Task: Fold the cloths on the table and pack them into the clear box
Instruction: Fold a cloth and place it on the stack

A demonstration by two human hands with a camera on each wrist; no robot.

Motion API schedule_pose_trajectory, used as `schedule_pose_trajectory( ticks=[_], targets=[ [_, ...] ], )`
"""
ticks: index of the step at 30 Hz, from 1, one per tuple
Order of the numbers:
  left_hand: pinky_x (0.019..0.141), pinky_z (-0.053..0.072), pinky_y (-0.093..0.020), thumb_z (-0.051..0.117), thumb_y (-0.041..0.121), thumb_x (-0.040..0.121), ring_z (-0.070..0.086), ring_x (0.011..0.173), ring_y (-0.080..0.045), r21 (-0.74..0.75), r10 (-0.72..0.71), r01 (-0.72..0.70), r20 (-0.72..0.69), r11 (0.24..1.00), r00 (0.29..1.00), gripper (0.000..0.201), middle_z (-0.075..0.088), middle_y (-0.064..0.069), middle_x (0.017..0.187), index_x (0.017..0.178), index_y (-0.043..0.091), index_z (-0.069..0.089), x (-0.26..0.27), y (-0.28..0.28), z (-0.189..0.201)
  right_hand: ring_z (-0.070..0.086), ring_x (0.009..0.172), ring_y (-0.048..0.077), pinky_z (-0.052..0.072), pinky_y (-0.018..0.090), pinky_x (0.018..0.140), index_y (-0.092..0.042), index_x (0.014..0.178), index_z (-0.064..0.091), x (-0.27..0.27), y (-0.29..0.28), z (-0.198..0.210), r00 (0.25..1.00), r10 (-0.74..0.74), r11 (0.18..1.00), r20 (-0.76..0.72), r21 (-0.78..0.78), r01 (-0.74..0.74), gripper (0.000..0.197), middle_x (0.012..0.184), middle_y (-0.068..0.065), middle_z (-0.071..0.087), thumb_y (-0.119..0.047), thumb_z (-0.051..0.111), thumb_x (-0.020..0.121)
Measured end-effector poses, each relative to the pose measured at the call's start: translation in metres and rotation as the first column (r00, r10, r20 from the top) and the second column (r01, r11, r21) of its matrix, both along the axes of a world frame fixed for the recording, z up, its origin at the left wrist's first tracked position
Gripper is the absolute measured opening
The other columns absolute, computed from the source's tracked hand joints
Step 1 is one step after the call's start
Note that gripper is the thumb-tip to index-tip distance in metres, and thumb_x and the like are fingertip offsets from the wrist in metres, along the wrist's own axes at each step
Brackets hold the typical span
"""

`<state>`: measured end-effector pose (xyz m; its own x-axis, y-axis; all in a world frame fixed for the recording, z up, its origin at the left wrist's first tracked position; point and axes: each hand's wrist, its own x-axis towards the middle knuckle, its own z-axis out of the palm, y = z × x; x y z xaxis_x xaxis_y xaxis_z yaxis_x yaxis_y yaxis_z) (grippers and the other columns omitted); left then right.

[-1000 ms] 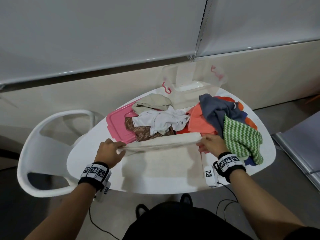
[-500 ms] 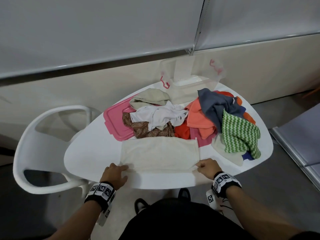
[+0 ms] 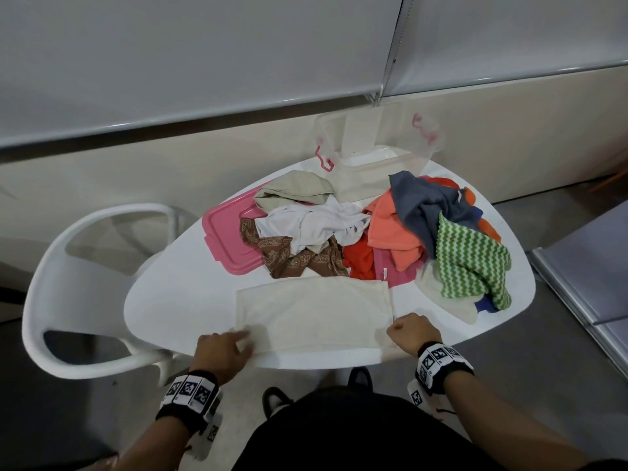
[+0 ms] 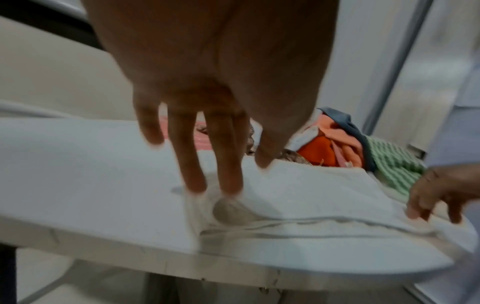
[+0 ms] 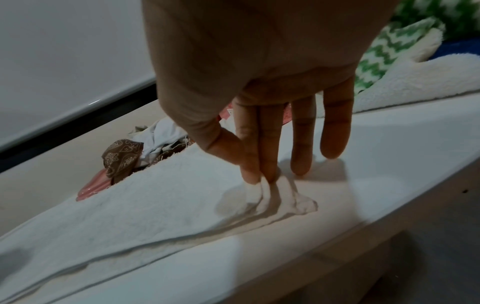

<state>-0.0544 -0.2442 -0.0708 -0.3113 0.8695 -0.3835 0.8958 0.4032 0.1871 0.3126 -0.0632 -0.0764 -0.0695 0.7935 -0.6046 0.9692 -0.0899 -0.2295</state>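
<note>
A cream cloth lies folded flat along the near edge of the white table. My left hand rests on its near left corner with straight fingers touching the fabric. My right hand pinches the near right corner between thumb and forefinger, lifting a small peak of cloth. The clear box with pink latches stands at the far edge of the table. Between it and the cream cloth lies a loose pile of cloths: beige, white, brown patterned, orange, grey-blue and green zigzag.
A pink lid lies flat under the left part of the pile. A white chair stands at the table's left. A wall with a blind runs behind the box. Grey floor lies to the right.
Both hands carried the cloth's far edge towards me and laid it on the near edge, folding it in half. The left hand's fingers have since straightened onto the corner.
</note>
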Motion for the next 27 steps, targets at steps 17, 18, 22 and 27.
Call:
schedule_pose_trajectory(
  ticks=[17, 18, 22, 27],
  targets=[
    [0.101, 0.043, -0.044, 0.062, 0.048, 0.088, 0.053, 0.119, -0.040, -0.136, 0.684, -0.688, 0.354, 0.713, 0.638, 0.061, 0.056, -0.021, 0.130, 0.128, 0.002, 0.054, 0.000, 0.059, -0.057, 0.026, 0.136, 0.029, 0.037, 0.040, 0.105, -0.030, 0.156, 0.011, -0.034, -0.020, -0.013, 0.872, 0.445, 0.883, 0.204, 0.061, -0.465, 0.093, 0.154, 0.006, 0.018, -0.010, 0.057, 0.077],
    [0.098, 0.044, -0.045, 0.061, 0.041, 0.091, 0.054, 0.116, -0.041, -0.082, 0.670, -0.701, 0.391, 0.709, 0.631, 0.055, 0.057, -0.024, 0.127, 0.126, 0.000, 0.052, 0.002, 0.060, -0.056, 0.027, 0.136, 0.030, 0.038, 0.041, 0.104, -0.029, 0.156, 0.009, -0.035, -0.022, -0.012, 0.868, 0.435, 0.887, 0.241, 0.052, -0.459, 0.094, 0.155, 0.006, 0.017, -0.011, 0.057, 0.077],
    [0.081, 0.045, -0.043, 0.050, 0.033, 0.099, 0.060, 0.097, -0.044, 0.113, 0.560, -0.689, 0.497, 0.716, 0.663, 0.037, 0.062, -0.028, 0.108, 0.121, 0.005, 0.040, 0.008, 0.050, -0.044, 0.033, 0.132, 0.032, 0.036, 0.044, 0.103, -0.026, 0.154, 0.011, -0.039, -0.021, -0.004, 0.880, 0.344, 0.934, 0.329, -0.024, -0.356, 0.091, 0.149, 0.011, 0.026, -0.027, 0.061, 0.077],
    [0.079, 0.047, -0.045, 0.044, 0.041, 0.099, 0.064, 0.094, -0.044, 0.123, 0.500, -0.583, 0.392, 0.803, 0.772, 0.041, 0.066, -0.022, 0.112, 0.134, 0.020, 0.035, -0.005, 0.010, -0.057, 0.040, 0.126, 0.026, 0.035, 0.040, 0.102, -0.024, 0.135, 0.049, -0.058, -0.015, 0.008, 0.939, 0.269, 0.941, 0.214, 0.149, -0.303, 0.058, 0.133, 0.005, 0.046, -0.044, 0.053, 0.080]
  ],
)
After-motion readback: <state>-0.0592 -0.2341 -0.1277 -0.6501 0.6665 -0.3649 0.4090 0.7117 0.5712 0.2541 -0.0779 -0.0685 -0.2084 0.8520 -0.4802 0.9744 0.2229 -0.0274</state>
